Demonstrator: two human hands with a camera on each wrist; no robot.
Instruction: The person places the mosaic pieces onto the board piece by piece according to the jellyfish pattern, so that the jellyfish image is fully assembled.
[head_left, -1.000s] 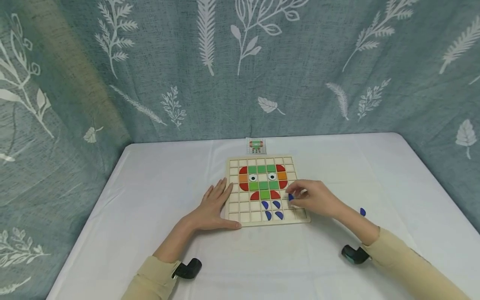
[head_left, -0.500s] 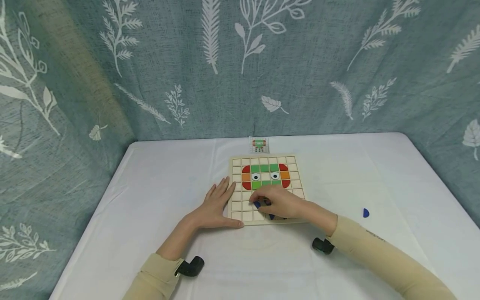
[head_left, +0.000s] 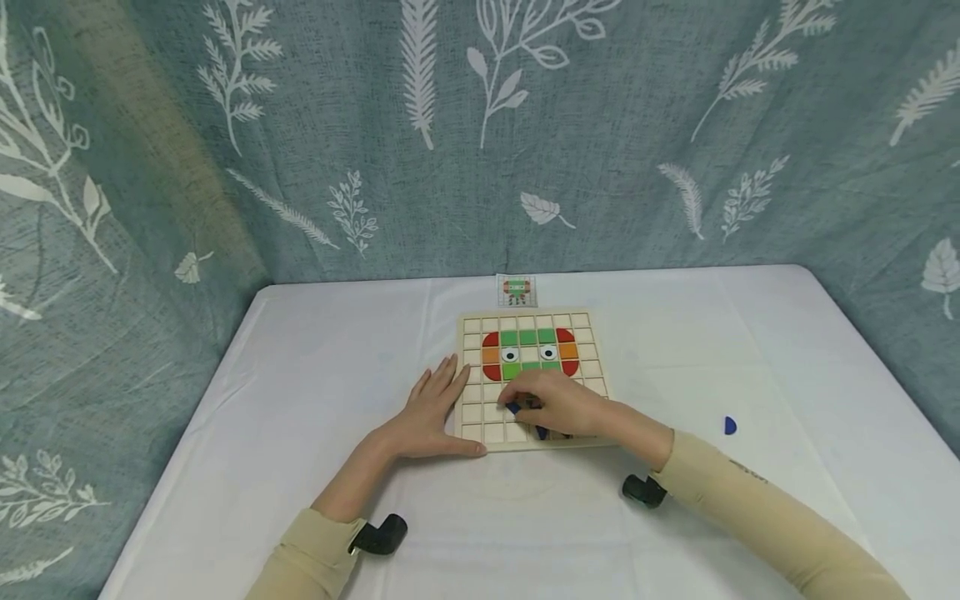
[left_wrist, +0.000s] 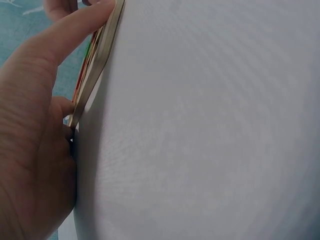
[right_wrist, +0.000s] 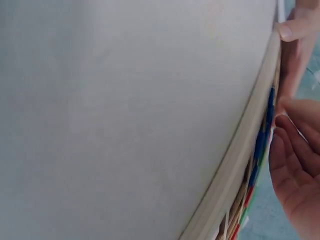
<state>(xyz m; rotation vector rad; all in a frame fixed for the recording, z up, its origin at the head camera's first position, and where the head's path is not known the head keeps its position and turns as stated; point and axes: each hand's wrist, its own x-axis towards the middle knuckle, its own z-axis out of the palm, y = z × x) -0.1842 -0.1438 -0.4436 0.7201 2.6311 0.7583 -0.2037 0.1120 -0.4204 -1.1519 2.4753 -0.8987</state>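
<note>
My left hand point(head_left: 431, 412) lies spread at the left side of a wooden grid board point(head_left: 472, 435), thumb at its near corner and fingertips along the edge. Red, orange and green tiles and two eye tiles form a face on the board. Over the lower cells, my right hand point(head_left: 558, 402) pinches a blue half-round tile point(head_left: 513, 407) between thumb and fingertips, close above the grid. Other blue tiles point(head_left: 542, 432) sit in cells below that hand, partly hidden by it. The right wrist view shows the right hand point(right_wrist: 300, 165) over the board's edge point(right_wrist: 235, 155).
One more blue half-round tile point(head_left: 731, 426) lies on the white tablecloth point(head_left: 795, 367), to the right of the board. A small picture card point(head_left: 516, 291) with a similar figure lies behind the board. A patterned curtain point(head_left: 450, 208) hangs along the table's back.
My right hand has carried the blue tile leftward from the board's right side to left of the other blue tiles, then barely moved. My left hand stays in place.
</note>
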